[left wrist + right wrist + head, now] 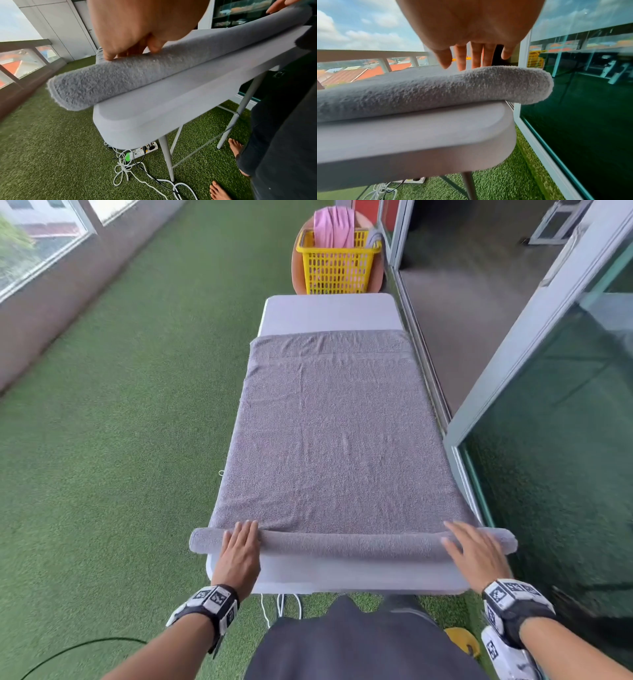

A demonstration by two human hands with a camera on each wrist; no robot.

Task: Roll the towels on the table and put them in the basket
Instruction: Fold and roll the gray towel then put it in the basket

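Observation:
A grey towel [335, 433] lies spread along the white table [329, 309]. Its near end is wound into a roll [352, 546] across the table's front edge, and both roll ends overhang the sides. My left hand [239, 546] lies flat on the roll's left part, fingers straight; in the left wrist view its fingertips [109, 57] touch the roll [130, 75]. My right hand [472, 549] rests on the right part with fingers spread, seen over the roll [436, 92] in the right wrist view. The yellow basket [337, 268] stands beyond the table's far end, holding pink towels [334, 227].
A glass sliding door [548, 405] and its track run close along the table's right side. Green artificial grass [120, 440] covers the floor at left. A power strip with tangled cables [147, 148] lies under the table near my bare feet [236, 147].

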